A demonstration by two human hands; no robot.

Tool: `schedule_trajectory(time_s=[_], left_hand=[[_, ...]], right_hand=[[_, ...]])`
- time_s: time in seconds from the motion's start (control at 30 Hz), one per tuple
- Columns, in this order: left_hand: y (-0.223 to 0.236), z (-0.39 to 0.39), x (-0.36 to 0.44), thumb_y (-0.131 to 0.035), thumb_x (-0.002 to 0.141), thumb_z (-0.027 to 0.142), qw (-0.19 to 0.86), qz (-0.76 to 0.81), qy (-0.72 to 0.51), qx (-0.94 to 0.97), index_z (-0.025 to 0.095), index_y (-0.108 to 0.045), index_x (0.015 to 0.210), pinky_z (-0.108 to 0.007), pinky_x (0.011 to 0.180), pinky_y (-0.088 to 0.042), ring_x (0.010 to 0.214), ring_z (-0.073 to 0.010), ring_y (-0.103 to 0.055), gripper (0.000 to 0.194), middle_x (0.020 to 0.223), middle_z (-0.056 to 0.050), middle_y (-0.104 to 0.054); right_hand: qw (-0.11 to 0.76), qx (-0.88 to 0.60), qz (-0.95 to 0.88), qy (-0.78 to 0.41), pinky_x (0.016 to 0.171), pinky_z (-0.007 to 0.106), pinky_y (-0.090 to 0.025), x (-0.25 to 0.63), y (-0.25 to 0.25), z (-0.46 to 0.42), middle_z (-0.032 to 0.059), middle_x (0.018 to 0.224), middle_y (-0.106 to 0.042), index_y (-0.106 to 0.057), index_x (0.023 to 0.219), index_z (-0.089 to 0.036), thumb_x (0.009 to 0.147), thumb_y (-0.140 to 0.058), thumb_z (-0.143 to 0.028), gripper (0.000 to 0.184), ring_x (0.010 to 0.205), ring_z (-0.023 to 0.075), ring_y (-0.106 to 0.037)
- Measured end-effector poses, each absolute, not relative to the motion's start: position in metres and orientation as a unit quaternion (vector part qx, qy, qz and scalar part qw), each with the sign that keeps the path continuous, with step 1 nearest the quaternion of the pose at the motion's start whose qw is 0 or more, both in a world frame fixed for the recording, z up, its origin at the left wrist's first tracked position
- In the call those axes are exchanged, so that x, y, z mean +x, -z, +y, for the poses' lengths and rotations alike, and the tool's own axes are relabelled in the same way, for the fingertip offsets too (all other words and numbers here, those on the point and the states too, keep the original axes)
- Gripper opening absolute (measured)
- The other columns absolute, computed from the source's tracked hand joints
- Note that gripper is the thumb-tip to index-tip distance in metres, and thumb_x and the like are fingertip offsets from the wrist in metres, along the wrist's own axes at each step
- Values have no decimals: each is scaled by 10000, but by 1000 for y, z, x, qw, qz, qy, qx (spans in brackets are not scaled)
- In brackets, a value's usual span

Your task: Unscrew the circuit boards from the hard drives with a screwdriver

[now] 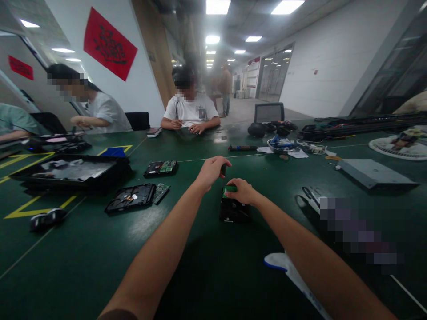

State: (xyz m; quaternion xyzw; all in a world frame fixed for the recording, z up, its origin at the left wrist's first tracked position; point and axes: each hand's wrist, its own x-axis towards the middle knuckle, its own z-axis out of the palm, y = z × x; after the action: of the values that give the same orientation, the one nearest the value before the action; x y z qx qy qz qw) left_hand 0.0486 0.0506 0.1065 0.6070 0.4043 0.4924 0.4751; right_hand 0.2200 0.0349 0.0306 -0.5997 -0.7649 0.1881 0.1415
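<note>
Drive [235, 212] set below both hands.
Tool [223, 170] pinched in left hand [212, 172]; board [229, 189] touched by right hand's [243, 192] slightly parted fingers, grip unclear; drive's near edge left uncovered.

Bare left hand [212, 172] and bare right hand [243, 192], slender uncovered left forearm [170, 235] and right forearm [303, 240], dark brownish sleeve edge [118, 314] on the left arm

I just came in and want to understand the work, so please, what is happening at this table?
The left hand holds a slim tool, likely a screwdriver, over a black hard drive. The right hand touches the drive's green board. Further left lie another drive, a dark casing and a loose board. Across the table sits another person.
</note>
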Motion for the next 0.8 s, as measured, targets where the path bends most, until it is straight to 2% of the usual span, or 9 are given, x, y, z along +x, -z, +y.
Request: schedule_trajectory(time_s=[0.07,0.27,0.37,0.5,0.6,0.7,0.8], left_hand=[[-109,49,49,-591,811,320,485,402,-482,609,164,-732,774,-227,504,-498,715,-177,-626,213,792,-75,-677],[-106,51,48,-622,834,331,599,364,-505,504,160,-668,870,-285,594,-573,794,-210,-694,181,827,-97,-723],[-103,55,44,-614,829,338,598,367,-503,505,150,-702,851,-258,597,-560,828,-198,-687,208,868,-96,-717],[-104,56,40,-626,841,358,565,371,-478,561,150,-756,895,-224,551,-517,772,-170,-644,251,822,-67,-677],[-103,55,42,-631,859,370,604,350,-463,546,151,-731,954,-251,561,-540,764,-183,-657,259,823,-76,-692],[-102,55,46,-635,851,349,640,342,-473,499,155,-679,908,-283,592,-575,774,-197,-674,207,812,-87,-702],[-102,55,47,-622,833,324,619,358,-492,497,153,-674,828,-280,599,-584,776,-193,-663,179,809,-90,-685]], right_hand=[[142,-599,-766,-188,935,403,-493,220,-30,35,62,1271,-685,-694,1229,-302,847,-744,-523,444,1180,300,-628],[145,-601,-763,-189,950,411,-487,219,-30,34,64,1254,-691,-694,1227,-293,846,-754,-499,438,1183,303,-626],[152,-598,-764,-188,944,410,-491,220,-30,33,59,1241,-693,-701,1209,-298,847,-755,-500,417,1169,294,-630],[154,-599,-761,-194,949,415,-493,220,-30,34,59,1250,-691,-701,1195,-298,842,-766,-499,412,1162,285,-626],[151,-600,-761,-195,957,428,-493,220,-30,35,56,1249,-689,-695,1199,-299,840,-766,-501,418,1168,291,-627],[149,-601,-761,-192,956,429,-495,220,-31,35,53,1247,-687,-693,1202,-302,843,-759,-498,415,1170,295,-632],[150,-600,-761,-194,941,417,-496,220,-31,34,56,1249,-688,-697,1200,-301,841,-758,-505,417,1158,293,-636]])
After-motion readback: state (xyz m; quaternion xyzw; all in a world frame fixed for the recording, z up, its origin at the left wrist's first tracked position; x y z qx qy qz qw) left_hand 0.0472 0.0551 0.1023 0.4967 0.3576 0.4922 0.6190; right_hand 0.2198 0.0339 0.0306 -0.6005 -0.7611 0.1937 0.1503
